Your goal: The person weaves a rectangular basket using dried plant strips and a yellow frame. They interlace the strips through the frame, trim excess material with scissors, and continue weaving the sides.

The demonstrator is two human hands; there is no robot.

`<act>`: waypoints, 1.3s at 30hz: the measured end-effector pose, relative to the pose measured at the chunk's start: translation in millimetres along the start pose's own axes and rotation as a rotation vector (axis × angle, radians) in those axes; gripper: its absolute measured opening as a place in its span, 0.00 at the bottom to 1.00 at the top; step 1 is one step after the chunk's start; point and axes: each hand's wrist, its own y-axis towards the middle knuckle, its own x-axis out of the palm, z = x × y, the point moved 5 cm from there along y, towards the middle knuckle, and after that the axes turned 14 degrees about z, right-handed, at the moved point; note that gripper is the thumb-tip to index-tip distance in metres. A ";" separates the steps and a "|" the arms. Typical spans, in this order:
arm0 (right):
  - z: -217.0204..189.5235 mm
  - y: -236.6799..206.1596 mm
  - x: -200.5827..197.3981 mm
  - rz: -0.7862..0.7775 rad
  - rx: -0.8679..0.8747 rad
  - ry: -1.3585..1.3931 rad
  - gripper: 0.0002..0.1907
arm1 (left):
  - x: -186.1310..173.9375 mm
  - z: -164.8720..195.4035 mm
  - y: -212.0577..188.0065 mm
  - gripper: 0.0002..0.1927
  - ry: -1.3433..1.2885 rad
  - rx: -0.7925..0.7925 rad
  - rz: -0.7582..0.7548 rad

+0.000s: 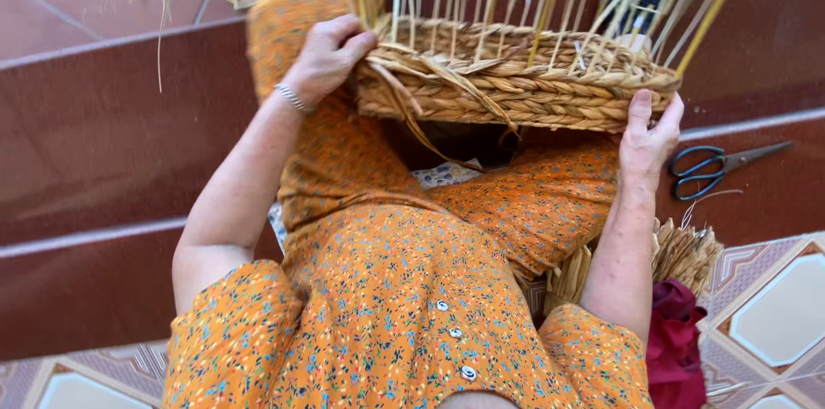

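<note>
No packages, no labels, no signs, no screens visible anywhere in the head view

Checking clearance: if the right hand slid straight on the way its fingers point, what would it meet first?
The right hand already presses the woven basket at its end; its fingers point up along that corner, so it would likely meet the yellow frame post first, though depth is unclear.
</note>
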 end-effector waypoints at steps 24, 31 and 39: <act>-274.2 -98.5 201.4 -0.509 -1.010 -0.134 0.13 | -73.3 17.1 -27.2 0.48 -0.140 0.238 -0.248; -264.4 -96.2 194.2 -0.532 -1.022 -0.220 0.09 | -48.2 10.4 -30.3 0.48 0.123 0.230 -0.218; -255.3 -81.9 176.5 -0.772 -0.631 -0.043 0.08 | -70.1 65.3 -34.9 0.36 0.296 0.407 0.052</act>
